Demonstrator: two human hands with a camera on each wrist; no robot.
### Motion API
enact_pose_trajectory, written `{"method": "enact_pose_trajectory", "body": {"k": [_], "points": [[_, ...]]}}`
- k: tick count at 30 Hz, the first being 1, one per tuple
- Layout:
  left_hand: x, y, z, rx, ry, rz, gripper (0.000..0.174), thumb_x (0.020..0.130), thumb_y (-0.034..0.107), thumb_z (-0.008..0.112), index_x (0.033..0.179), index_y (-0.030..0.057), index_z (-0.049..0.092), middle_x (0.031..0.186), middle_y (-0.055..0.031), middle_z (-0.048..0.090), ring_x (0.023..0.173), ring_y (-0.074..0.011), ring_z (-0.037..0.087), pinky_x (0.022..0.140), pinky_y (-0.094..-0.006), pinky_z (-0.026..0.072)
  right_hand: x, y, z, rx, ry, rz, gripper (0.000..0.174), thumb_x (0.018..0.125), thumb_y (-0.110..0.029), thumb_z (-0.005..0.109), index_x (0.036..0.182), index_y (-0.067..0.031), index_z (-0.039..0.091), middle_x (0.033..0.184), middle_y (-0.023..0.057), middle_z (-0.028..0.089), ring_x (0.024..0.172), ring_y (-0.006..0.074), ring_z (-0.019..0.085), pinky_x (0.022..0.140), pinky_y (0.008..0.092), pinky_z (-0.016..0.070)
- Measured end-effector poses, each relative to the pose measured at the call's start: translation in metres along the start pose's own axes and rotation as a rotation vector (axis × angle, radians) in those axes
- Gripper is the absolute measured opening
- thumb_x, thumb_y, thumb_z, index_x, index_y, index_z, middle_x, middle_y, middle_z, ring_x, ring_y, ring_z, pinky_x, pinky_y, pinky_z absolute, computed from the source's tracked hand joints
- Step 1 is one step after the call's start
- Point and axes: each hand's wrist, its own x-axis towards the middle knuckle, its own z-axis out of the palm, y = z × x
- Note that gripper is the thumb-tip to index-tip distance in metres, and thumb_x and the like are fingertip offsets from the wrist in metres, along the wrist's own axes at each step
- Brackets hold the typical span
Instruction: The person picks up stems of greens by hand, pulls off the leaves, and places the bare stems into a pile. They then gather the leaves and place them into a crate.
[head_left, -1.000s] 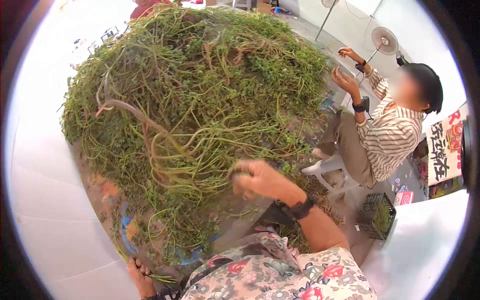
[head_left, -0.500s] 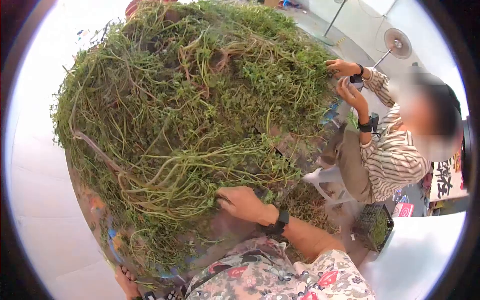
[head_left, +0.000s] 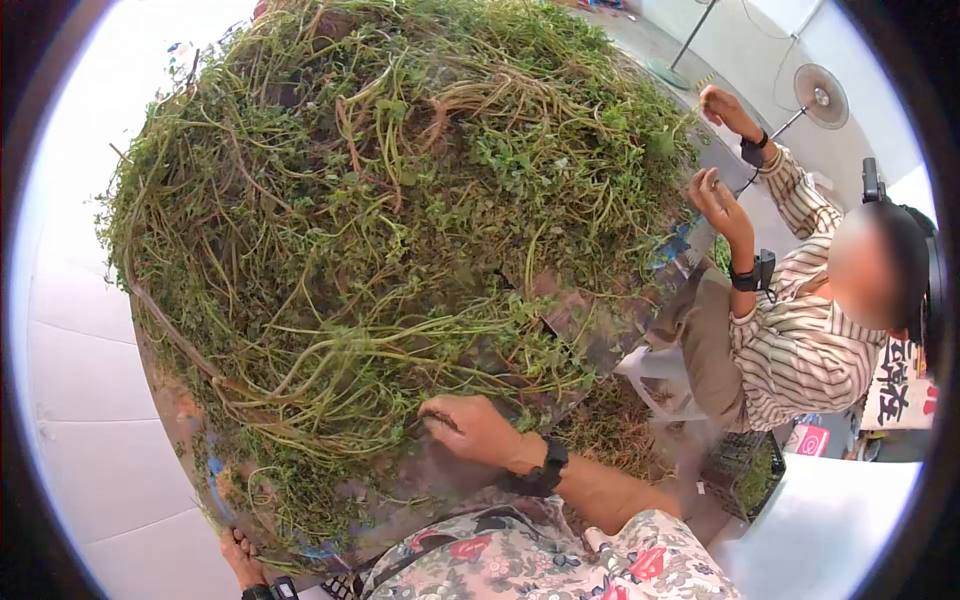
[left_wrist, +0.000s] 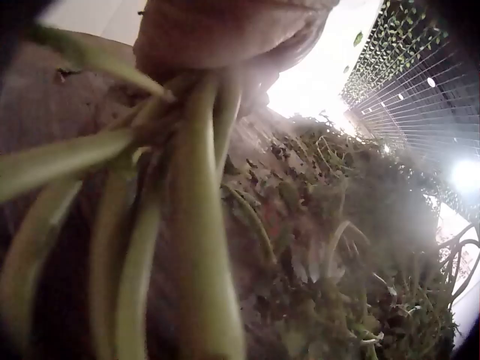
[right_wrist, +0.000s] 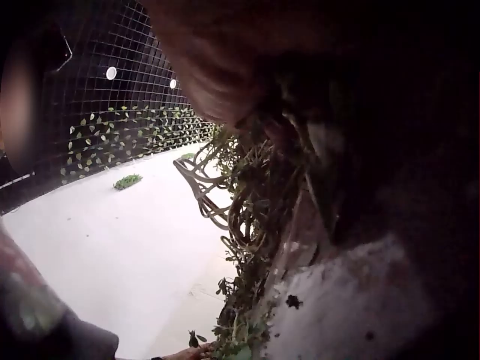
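Note:
A large heap of leafy green stalks [head_left: 440, 240] covers the table. At the table's near left corner my left hand [head_left: 240, 555] grips a small bunch of cut green stems [left_wrist: 199, 247], whose thick ends fan out below the fingers in the left wrist view. My right hand [head_left: 470, 430] is at the heap's near edge, fingers curled and pinching stems there. In the dim right wrist view, stalks [right_wrist: 251, 187] come out under the fingers, and the fingertips are mostly in shadow. A long, thick brownish stem [head_left: 170, 325] lies along the heap's left side.
At the right sits another person [head_left: 800, 340] in a striped shirt, both hands raised by the heap's edge. A black crate [head_left: 740, 470] with greens stands on the floor near a white stool [head_left: 660, 390]. A fan [head_left: 822, 97] is behind. Plant scraps [head_left: 615, 430] lie below the table edge.
My right hand has moved left and down to the heap's near edge. The long brownish stem, raised earlier, now lies on the heap. The other person's hands have shifted; my left hand keeps its bunch.

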Motion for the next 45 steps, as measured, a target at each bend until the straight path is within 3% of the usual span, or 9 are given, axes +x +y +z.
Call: {"method": "enact_pose_trajectory", "body": {"k": [7, 13, 16, 24, 31, 34, 42, 45], "points": [[0.011, -0.006, -0.013, 0.018, -0.055, 0.053, 0.018, 0.09, 0.024, 0.046, 0.076, 0.0138, 0.042, 0.059, 0.0053, 0.038, 0.04, -0.0053, 0.027, 0.033, -0.023, 0.0209, 0.003, -0.004, 0.001, 0.014, -0.042, 0.04, 0.019, 0.077, -0.012, 0.059, 0.094, -0.0033, 0.058, 0.083, 0.015, 0.061, 0.072, 0.0315, 0.059, 0.063, 0.0347, 0.0475], [0.007, -0.006, -0.006, -0.037, -0.012, 0.062, 0.015, 0.089, 0.023, 0.047, 0.082, 0.0102, 0.047, 0.056, 0.0046, 0.04, 0.037, -0.0049, 0.028, 0.029, -0.0213, 0.0221, 0.003, -0.002, 0.001, 0.012, -0.053, 0.051, 0.019, 0.078, -0.013, 0.058, 0.095, -0.0034, 0.058, 0.084, 0.0146, 0.061, 0.073, 0.0315, 0.059, 0.063, 0.0349, 0.0477], [-0.002, 0.002, 0.003, -0.048, 0.042, 0.025, 0.02, 0.09, 0.022, 0.046, 0.073, 0.014, 0.04, 0.058, 0.004, 0.037, 0.04, -0.0067, 0.026, 0.033, -0.0241, 0.0214, 0.002, -0.002, 0.001, 0.003, -0.068, 0.045, 0.021, 0.08, -0.015, 0.057, 0.096, -0.0021, 0.056, 0.086, 0.016, 0.06, 0.075, 0.0331, 0.059, 0.063, 0.0375, 0.0472], [0.001, -0.002, -0.001, 0.012, 0.06, 0.038, 0.017, 0.091, 0.024, 0.047, 0.078, 0.0132, 0.042, 0.059, 0.0041, 0.04, 0.041, -0.006, 0.029, 0.033, -0.0231, 0.0231, 0.005, -0.008, -0.001, 0.0, -0.125, 0.136, 0.02, 0.078, -0.013, 0.058, 0.096, -0.0031, 0.057, 0.084, 0.0158, 0.06, 0.072, 0.0327, 0.059, 0.061, 0.0372, 0.0472], [0.005, -0.004, -0.005, 0.011, 0.006, 0.032, 0.019, 0.091, 0.026, 0.047, 0.079, 0.0115, 0.044, 0.059, 0.0037, 0.04, 0.04, -0.0059, 0.03, 0.032, -0.0229, 0.023, 0.004, -0.006, 0.003, 0.004, -0.067, 0.068, 0.019, 0.077, -0.011, 0.059, 0.095, -0.0032, 0.057, 0.081, 0.0152, 0.06, 0.069, 0.0323, 0.058, 0.059, 0.0355, 0.0471], [0.0, 0.0, 0.002, -0.014, 0.039, 0.055, 0.015, 0.09, 0.021, 0.044, 0.083, 0.0078, 0.047, 0.054, 0.0038, 0.037, 0.035, -0.0059, 0.028, 0.029, -0.0225, 0.0211, 0.007, -0.007, 0.003, -0.001, -0.072, 0.077, 0.019, 0.077, -0.01, 0.059, 0.094, -0.0035, 0.057, 0.08, 0.0145, 0.06, 0.069, 0.0313, 0.059, 0.059, 0.0342, 0.0475], [0.002, -0.004, -0.002, 0.011, 0.017, 0.059, 0.015, 0.089, 0.021, 0.045, 0.079, 0.0094, 0.046, 0.053, 0.0047, 0.036, 0.036, -0.0051, 0.027, 0.029, -0.0213, 0.0215, 0.003, -0.006, 0.006, -0.063, -0.029, 0.071, 0.019, 0.076, -0.01, 0.061, 0.093, -0.0032, 0.059, 0.082, 0.0133, 0.062, 0.072, 0.0284, 0.061, 0.064, 0.0323, 0.0486], [-0.011, 0.009, 0.01, 0.022, -0.019, 0.045, 0.018, 0.088, 0.024, 0.048, 0.08, 0.0086, 0.049, 0.054, 0.0051, 0.036, 0.036, -0.0038, 0.027, 0.03, -0.0208, 0.0212, 0.003, -0.005, 0.008, -0.104, -0.025, 0.114, 0.022, 0.076, -0.016, 0.058, 0.095, -0.0038, 0.058, 0.085, 0.0164, 0.061, 0.075, 0.0343, 0.059, 0.066, 0.0376, 0.0478]]}}
